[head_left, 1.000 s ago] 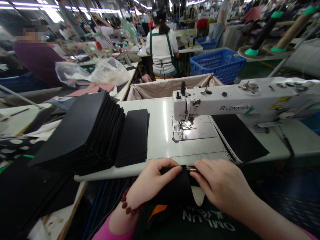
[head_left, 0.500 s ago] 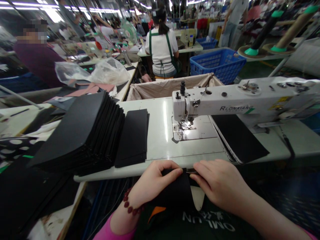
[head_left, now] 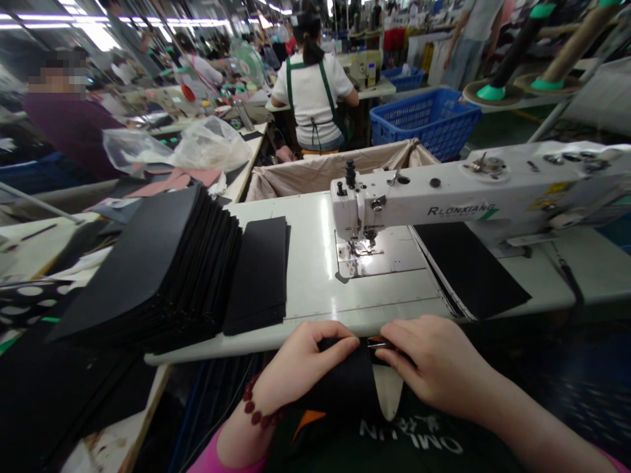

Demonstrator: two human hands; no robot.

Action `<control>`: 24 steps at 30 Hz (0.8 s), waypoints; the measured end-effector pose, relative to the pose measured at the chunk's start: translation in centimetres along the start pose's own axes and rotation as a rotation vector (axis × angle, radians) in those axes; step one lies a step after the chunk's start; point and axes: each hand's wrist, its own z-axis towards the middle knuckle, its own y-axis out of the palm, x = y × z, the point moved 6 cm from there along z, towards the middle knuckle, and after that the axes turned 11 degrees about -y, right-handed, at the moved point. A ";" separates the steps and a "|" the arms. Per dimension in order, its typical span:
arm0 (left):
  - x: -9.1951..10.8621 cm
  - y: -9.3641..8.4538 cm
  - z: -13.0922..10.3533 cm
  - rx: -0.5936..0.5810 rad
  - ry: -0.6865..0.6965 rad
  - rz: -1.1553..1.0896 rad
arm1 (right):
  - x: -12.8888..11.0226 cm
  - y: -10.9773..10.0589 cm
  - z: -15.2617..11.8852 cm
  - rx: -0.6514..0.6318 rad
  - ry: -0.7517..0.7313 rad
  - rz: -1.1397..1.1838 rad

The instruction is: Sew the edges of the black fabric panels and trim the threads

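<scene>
In front of the table edge, my left hand (head_left: 315, 358) pinches a black fabric piece (head_left: 340, 384) between thumb and fingers. A pale pointed part (head_left: 388, 391) shows beside it, between my hands. My right hand (head_left: 434, 361) is closed around small thread snips (head_left: 377, 344), with their metal tips at the black piece's upper edge. Most of the snips is hidden in my fingers. Beyond my hands stands a white sewing machine (head_left: 419, 197), its needle area over a shiny metal plate (head_left: 394, 256).
A tall stack of black panels (head_left: 133, 256) stands on the left, beside a lower pile of black strips (head_left: 259, 272). More black pieces (head_left: 468, 269) lie under the machine arm. Behind the table are a cloth-lined bin (head_left: 296, 177), a blue basket (head_left: 424, 121) and a seated person (head_left: 315, 98).
The snips' metal tips show more clearly and sit slightly changed at the fabric edge. Both hands keep their grip almost in place. The view has shifted a little.
</scene>
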 end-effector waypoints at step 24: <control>-1.4 0.8 1.2 0.000 -0.067 -0.022 | 2.3 3.2 -0.4 0.581 0.101 1.347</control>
